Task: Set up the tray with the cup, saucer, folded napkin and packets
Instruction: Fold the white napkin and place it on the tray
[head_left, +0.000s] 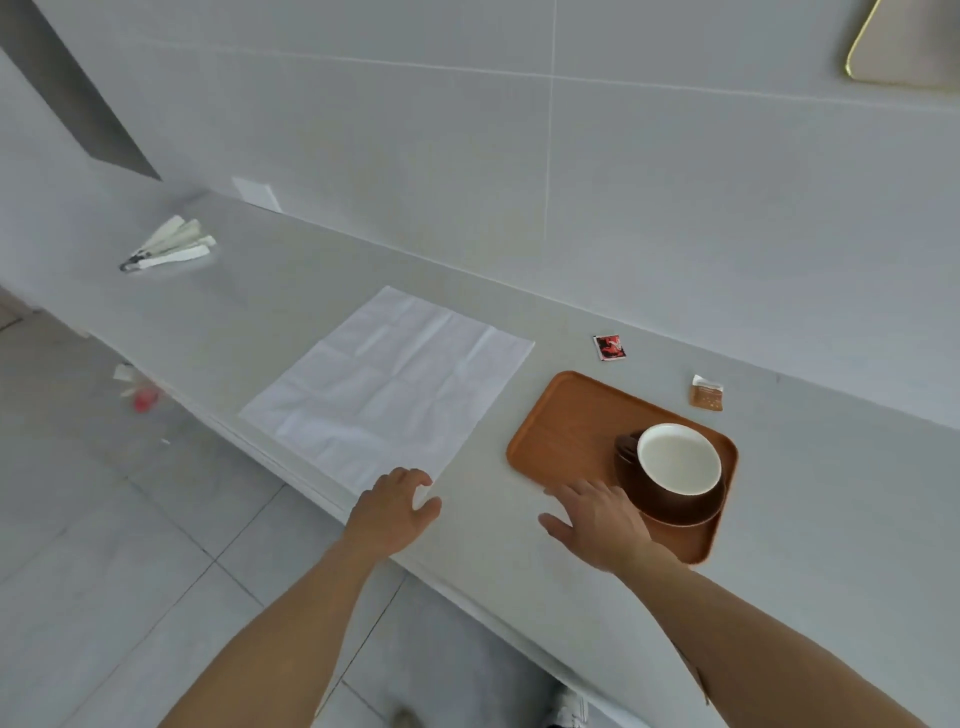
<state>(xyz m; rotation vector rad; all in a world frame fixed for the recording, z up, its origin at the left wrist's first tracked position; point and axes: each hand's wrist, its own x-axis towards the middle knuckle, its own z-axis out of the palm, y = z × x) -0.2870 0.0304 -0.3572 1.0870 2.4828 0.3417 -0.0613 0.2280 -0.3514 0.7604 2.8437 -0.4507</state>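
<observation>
White napkin (387, 384) flat, unfolded on worktop (519, 561); left hand (395, 512) pinching its near corner. Right hand (597, 519) spread open beside saucer (691, 517), cup (678, 467) on tray (566, 431). Packets (609, 347) off tray. Risks: crooked fold; cup knocked.

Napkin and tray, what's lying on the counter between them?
Nothing: the head view shows bare counter between the unfolded napkin and the tray.
</observation>
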